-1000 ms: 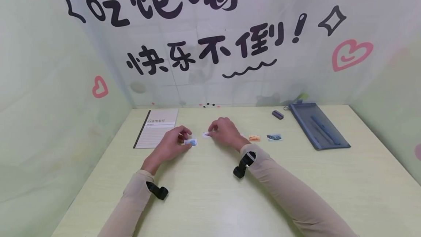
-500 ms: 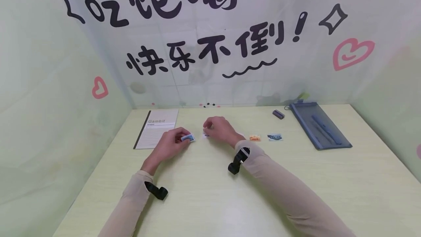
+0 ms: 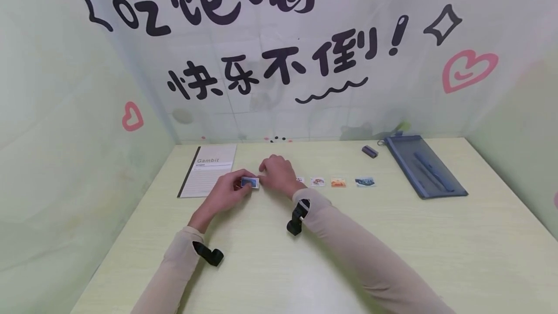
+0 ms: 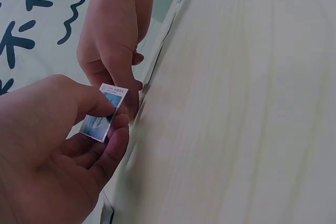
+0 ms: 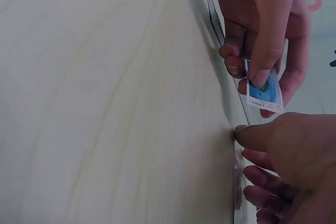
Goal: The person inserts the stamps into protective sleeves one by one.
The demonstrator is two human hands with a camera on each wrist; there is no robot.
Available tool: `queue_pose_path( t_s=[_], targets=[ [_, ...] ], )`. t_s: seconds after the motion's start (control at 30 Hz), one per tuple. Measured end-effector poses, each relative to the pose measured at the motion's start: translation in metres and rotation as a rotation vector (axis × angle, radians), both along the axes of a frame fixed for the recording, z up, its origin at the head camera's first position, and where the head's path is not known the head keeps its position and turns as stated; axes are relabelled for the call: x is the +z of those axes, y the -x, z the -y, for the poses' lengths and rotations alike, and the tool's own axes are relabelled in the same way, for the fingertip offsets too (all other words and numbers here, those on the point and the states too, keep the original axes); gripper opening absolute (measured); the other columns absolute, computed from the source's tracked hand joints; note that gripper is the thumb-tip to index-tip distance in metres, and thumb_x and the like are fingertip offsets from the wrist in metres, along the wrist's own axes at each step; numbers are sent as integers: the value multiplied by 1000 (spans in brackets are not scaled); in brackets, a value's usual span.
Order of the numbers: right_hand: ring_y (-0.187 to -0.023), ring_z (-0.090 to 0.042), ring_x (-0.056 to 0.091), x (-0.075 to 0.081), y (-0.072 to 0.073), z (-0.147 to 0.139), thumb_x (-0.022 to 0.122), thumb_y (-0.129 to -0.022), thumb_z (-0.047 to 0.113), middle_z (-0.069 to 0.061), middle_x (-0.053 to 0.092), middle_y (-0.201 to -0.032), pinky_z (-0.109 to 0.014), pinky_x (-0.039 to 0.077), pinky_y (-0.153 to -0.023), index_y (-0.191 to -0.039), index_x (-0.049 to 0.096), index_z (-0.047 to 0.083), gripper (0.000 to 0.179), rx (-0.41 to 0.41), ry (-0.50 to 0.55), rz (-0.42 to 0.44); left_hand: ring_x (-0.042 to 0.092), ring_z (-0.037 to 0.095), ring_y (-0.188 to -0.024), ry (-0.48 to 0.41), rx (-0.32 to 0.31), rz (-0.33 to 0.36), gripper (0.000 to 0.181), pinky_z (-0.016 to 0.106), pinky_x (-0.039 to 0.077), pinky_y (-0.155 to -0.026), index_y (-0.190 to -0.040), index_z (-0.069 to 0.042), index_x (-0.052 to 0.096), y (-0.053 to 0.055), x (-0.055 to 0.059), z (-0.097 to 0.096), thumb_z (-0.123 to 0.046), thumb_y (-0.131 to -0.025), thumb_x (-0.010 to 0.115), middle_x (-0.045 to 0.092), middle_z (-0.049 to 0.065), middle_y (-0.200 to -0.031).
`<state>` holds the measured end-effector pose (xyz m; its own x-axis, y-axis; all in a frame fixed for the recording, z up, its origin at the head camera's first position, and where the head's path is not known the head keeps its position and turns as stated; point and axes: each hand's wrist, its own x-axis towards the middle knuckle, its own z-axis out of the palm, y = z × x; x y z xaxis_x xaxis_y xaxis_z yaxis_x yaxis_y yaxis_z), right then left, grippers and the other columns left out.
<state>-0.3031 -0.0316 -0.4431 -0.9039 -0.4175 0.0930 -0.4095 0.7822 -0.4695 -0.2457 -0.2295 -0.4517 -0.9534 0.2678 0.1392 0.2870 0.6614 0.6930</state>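
My left hand (image 3: 226, 190) pinches a blue postage stamp (image 3: 250, 182) between thumb and fingers. The left wrist view shows the stamp's (image 4: 104, 113) white perforated edge and the thumb lying across its face. Close on its right is my right hand (image 3: 277, 177). In the right wrist view the right hand (image 5: 296, 156) has a stretched thumb and loosely bent fingers, with nothing seen between them. Beside that hand lies a row of stamps: a partly covered white one (image 3: 300, 179), a white patterned one (image 3: 317, 181), an orange one (image 3: 338, 182) and a dark blue one (image 3: 364, 182).
A notebook (image 3: 205, 178) lies behind the left hand. Toward the back right are a small dark eraser-like block (image 3: 370, 151) and a blue mesh zip pouch (image 3: 425, 166) with a pen-like item inside. A printed curtain (image 3: 279, 120) stands behind the table (image 3: 270, 256).
The left hand has picked the blue stamp up and tilted it. My right hand has let go of the white stamp and moved left toward the left hand, uncovering more of the row.
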Motion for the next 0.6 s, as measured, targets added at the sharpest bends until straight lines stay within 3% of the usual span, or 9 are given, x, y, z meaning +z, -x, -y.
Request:
queue_pose_path(
  t_s=[0.2,0.33,0.6],
  targets=[
    [-109,-25,66,-1,-4,0,77,-100,20,-6,73,-112,-45,53,-102,-108,84,12,13,-17,57,25,66,18,-94,-4,-9,2,22,32,54,-85,-123,-18,77,-1,1,-1,-12,-103,73,78,4,-116],
    [-105,-23,69,-2,-3,-7,75,-101,22,-3,77,-108,-42,54,-99,-107,81,12,13,-3,124,33,66,18,-94,-10,-16,5,22,33,55,-86,-122,-16,78,-1,3,-3,-10,-102,73,78,5,-116],
    [-89,-16,70,2,-1,-33,74,-105,23,-3,79,-102,-32,57,-80,-111,75,11,13,12,390,82,66,16,-92,8,-22,3,21,30,55,-84,-122,-16,77,-1,-1,-5,-11,-102,73,78,3,-112]
  ],
)
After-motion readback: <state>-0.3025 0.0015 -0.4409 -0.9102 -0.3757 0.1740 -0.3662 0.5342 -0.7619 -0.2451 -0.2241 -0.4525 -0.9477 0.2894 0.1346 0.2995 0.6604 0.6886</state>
